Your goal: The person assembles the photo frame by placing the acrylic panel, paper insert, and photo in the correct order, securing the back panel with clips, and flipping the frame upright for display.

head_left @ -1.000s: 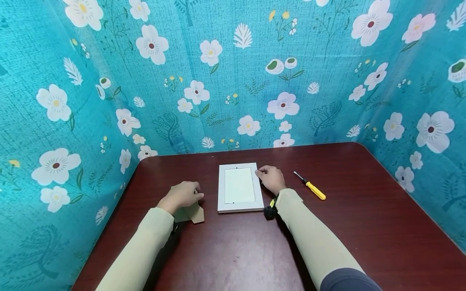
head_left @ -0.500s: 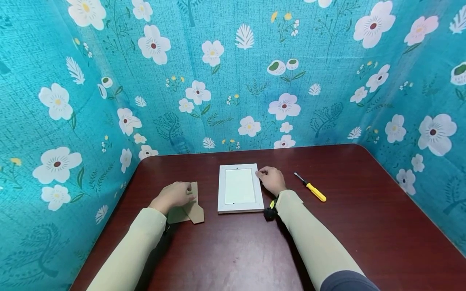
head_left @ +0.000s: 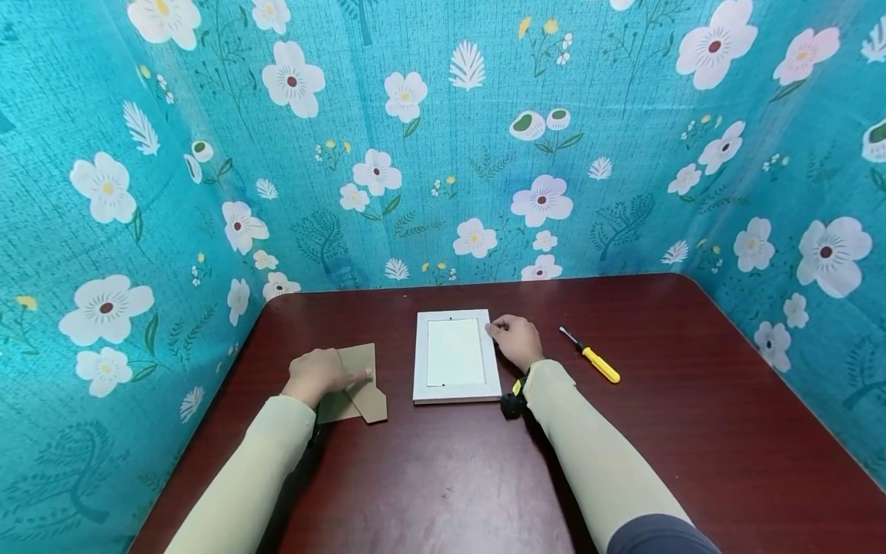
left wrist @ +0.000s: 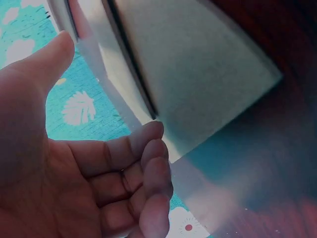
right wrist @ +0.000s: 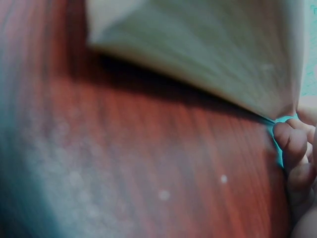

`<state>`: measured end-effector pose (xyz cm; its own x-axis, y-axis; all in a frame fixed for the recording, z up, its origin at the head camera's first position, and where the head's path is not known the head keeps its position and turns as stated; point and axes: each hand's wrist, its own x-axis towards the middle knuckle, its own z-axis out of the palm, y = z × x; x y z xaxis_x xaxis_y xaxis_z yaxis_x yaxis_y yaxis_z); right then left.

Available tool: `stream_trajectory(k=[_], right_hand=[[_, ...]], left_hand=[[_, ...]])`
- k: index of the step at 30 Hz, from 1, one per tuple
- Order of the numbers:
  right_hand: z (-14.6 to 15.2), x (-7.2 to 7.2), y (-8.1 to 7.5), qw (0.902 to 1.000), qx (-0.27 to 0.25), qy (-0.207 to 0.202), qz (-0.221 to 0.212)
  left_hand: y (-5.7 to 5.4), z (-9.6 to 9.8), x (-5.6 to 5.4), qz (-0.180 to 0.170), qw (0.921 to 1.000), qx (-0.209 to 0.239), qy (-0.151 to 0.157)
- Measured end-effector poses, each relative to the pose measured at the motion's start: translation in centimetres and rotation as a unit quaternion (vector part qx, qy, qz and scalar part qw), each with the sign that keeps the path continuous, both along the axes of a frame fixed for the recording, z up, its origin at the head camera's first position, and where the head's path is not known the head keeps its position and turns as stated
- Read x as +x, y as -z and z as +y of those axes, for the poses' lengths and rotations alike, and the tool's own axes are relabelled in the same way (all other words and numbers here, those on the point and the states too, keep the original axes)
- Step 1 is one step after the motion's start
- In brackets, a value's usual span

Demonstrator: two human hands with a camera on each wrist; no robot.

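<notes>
A white picture frame (head_left: 423, 362) with a pale panel in its middle lies on the table in the head view. My right hand (head_left: 515, 340) pinches its right edge between thumb and fingers; the right wrist view shows the fingers (right wrist: 292, 144) at the frame's side (right wrist: 198, 54). To the left lies a brown cardboard backing board (head_left: 360, 360) with a fold-out stand leg (head_left: 370, 404). Over the board's left part is my left hand (head_left: 318, 375), its thumb well apart from loosely bent fingers (left wrist: 143, 148). Those fingertips are near the board (left wrist: 213, 64) in the left wrist view.
A screwdriver (head_left: 591, 356) with a yellow handle lies right of the right hand. Beneath everything is a dark red-brown table (head_left: 443, 477). A blue flowered curtain (head_left: 429, 154) stands close behind its far edge and along both sides.
My left hand has shifted left and back, uncovering more of the cardboard backing board, and its fingers have straightened from a more curled shape. The right hand and picture frame stay in place.
</notes>
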<state>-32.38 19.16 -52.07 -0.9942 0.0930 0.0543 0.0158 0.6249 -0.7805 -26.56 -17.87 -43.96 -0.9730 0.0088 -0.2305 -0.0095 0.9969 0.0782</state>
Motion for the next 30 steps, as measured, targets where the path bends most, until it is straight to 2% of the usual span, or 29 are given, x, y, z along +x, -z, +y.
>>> stream_trajectory(k=[7, 15, 18, 24, 30], right_hand=[[-0.3, 0.1, -0.2, 1.0, -0.001, 0.002, -0.001], [0.0, 0.2, -0.2, 1.0, -0.005, 0.008, 0.001], [0.1, 0.2, -0.2, 0.9999, -0.002, 0.012, 0.001], [-0.1, 0.3, -0.2, 0.9999, 0.004, 0.015, -0.001], [-0.1, 0.4, -0.4, 1.0, -0.001, 0.008, -0.003]], left_hand=[[0.7, -0.2, -0.4, -0.01, 0.9999, -0.008, -0.012], [-0.3, 1.3, -0.5, -0.053, 0.9983, -0.024, -0.008], [-0.5, 1.6, -0.5, -0.049, 0.9983, -0.029, -0.009], [-0.4, 1.7, -0.5, -0.045, 0.998, -0.029, -0.034], [0.3, 1.4, -0.5, -0.01, 0.9985, -0.024, -0.047]])
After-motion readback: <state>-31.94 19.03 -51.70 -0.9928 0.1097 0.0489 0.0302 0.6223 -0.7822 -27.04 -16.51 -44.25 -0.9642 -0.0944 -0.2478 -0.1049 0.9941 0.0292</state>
